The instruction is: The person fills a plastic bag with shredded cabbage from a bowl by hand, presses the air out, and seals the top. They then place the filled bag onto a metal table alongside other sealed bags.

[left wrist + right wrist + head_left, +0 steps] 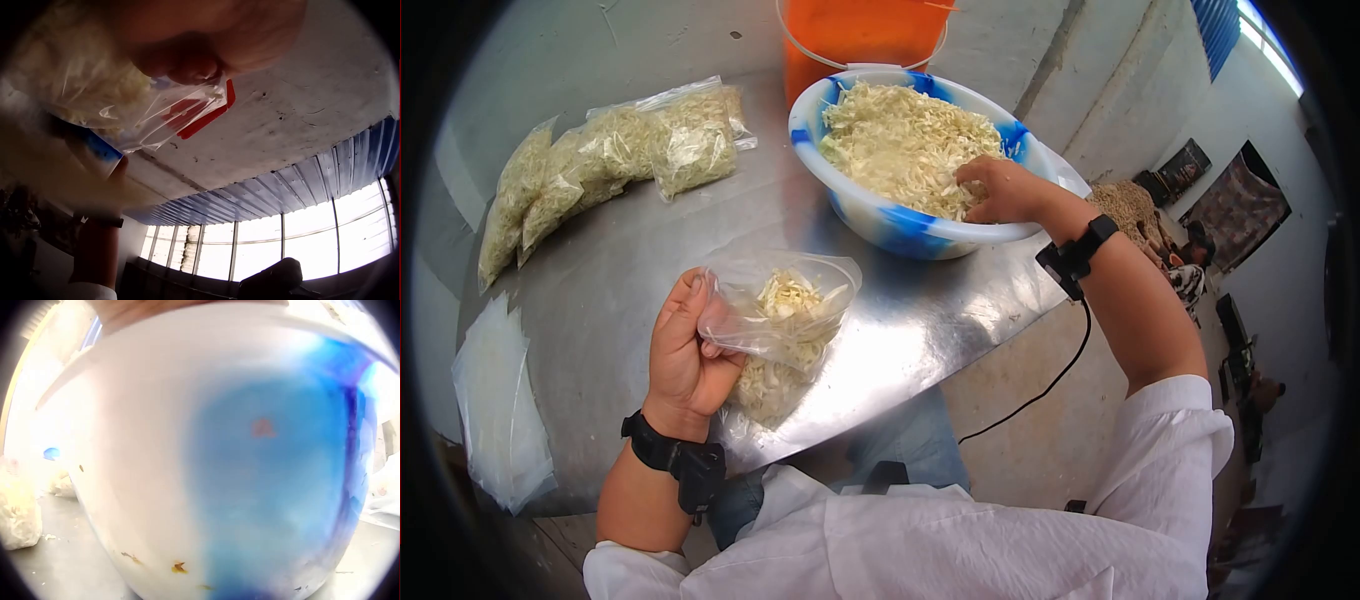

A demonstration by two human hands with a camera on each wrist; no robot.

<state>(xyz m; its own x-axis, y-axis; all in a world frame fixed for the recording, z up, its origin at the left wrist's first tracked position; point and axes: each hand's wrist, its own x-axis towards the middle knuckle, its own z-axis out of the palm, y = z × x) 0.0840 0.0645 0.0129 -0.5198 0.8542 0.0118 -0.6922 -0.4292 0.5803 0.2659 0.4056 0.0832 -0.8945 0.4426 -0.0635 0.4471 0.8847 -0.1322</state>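
Observation:
My left hand (690, 350) holds a clear plastic bag (835, 275) by its edge, thumb up against the film. Shredded cabbage (790, 295) fills the bag's lower part, and its mouth gapes toward the bowl. In the left wrist view the bag (181, 106) hangs below the blurred fingers. My right hand (1010, 190) reaches over the rim of a blue-and-white bowl (900, 235) heaped with shredded cabbage (900, 140). Its fingertips are sunk in the shreds, hidden, so I cannot tell whether they grip any. The bowl's outer wall (269, 475) fills the right wrist view.
Several filled cabbage bags (620, 150) lie at the back left of the metal table (920, 340). Flat plastic bags (500, 400) are stacked at its left edge. An orange bucket (860, 35) stands behind the bowl. A black cable (1050, 390) hangs from the right wrist.

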